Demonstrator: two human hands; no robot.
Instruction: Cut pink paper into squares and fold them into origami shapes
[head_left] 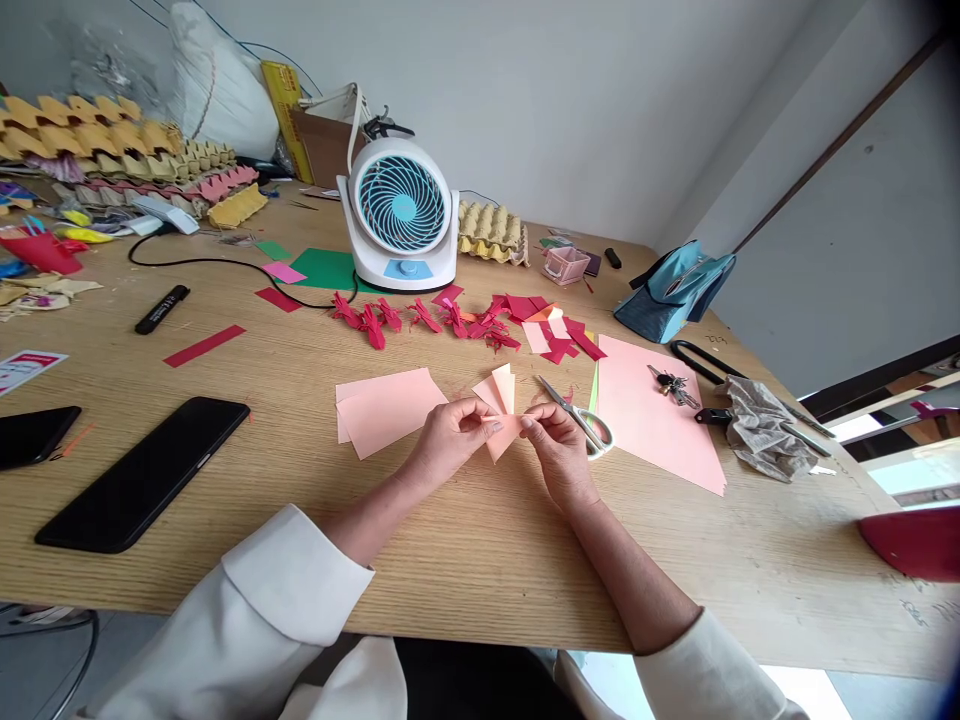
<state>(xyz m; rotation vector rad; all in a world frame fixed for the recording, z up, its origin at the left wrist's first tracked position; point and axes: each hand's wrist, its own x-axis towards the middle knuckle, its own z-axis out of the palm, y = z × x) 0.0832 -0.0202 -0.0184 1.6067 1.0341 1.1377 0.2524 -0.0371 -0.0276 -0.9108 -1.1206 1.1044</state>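
Between my two hands is a piece of pale pink paper [504, 436], folded into pleats that fan out above and below the fingers. My left hand [455, 432] pinches its left side with thumb and forefinger. The thumb and fingers of my right hand [559, 446] close on its right side. Scissors [589, 425] with white handles lie just beyond my right hand, blades toward the upper left. Two or so cut pink sheets [390, 405] rest on the table left of my left hand. Small red folded paper pieces [427, 316] lie in a row behind.
A white fan [405, 215] stands at the back. Larger pink sheets [637, 420] with keys [673, 385] on them lie to the right, near a blue bag [671, 290]. A black phone [146, 475] and a marker [163, 309] are on the left; egg trays [90, 140] are stacked behind.
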